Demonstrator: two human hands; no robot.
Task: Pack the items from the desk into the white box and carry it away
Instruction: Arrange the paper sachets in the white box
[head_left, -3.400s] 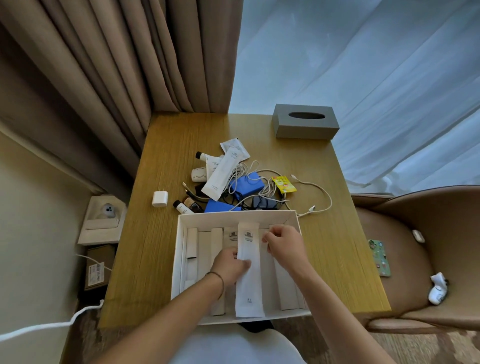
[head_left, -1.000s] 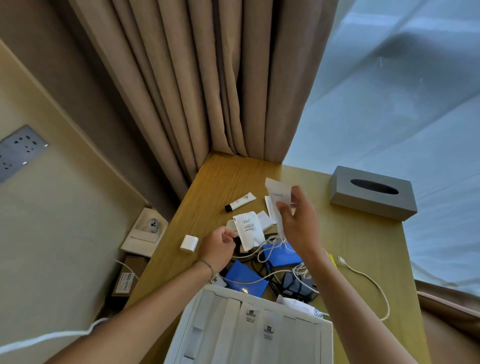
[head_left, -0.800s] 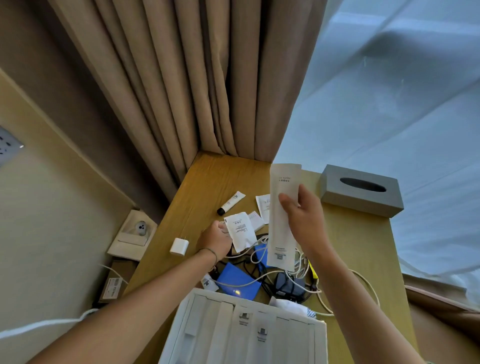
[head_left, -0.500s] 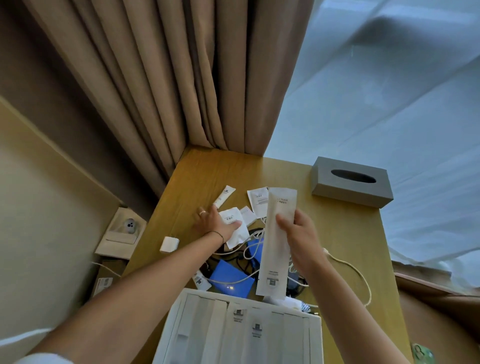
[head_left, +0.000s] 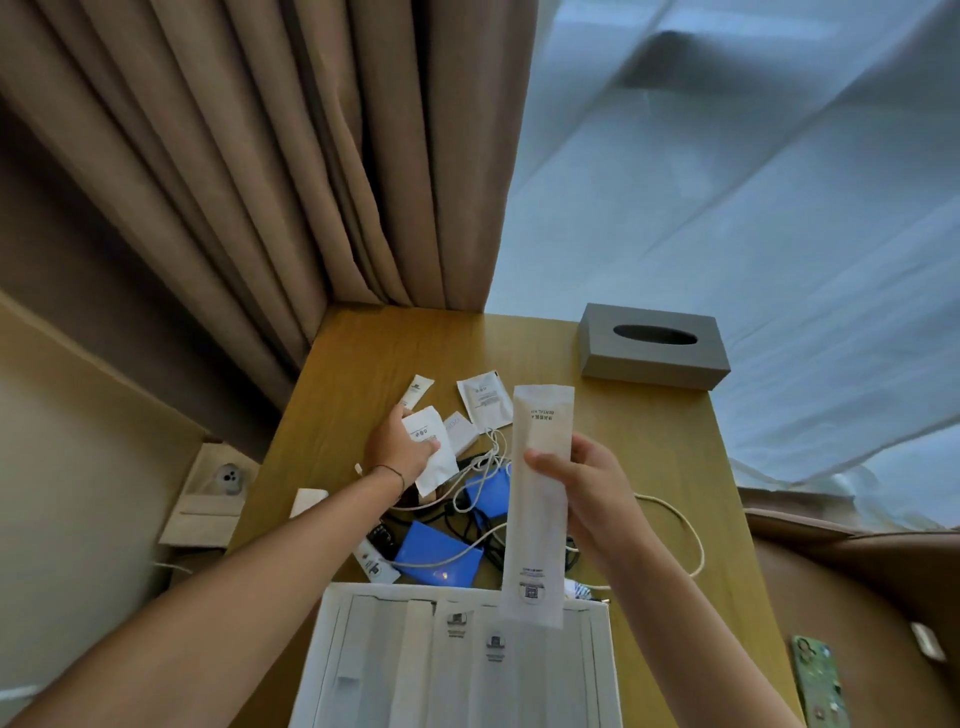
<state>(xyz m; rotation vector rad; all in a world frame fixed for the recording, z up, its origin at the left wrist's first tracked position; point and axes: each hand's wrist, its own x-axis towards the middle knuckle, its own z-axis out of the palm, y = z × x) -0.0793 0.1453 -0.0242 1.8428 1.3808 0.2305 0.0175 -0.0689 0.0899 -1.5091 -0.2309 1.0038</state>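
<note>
The right hand (head_left: 587, 499) pinches a long white paper sachet (head_left: 537, 499) upright, its lower end hanging over the far rim of the open white cardboard box (head_left: 597, 654), which sits at the near edge of the wooden desk (head_left: 649, 431). Beyond the box, the left hand (head_left: 397, 452) grips a small white printed packet (head_left: 434, 447), thumb on top, among tangled white cables (head_left: 675, 519) and a flat blue pouch (head_left: 434, 558). A grey tissue box (head_left: 654, 345) stands far behind the box, to the right.

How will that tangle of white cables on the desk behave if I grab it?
The white cables are probably floppy, lying in loose loops. They seem tangled over the blue pouches, so lifting may drag those along. One strand trails right and would likely dangle.
</note>
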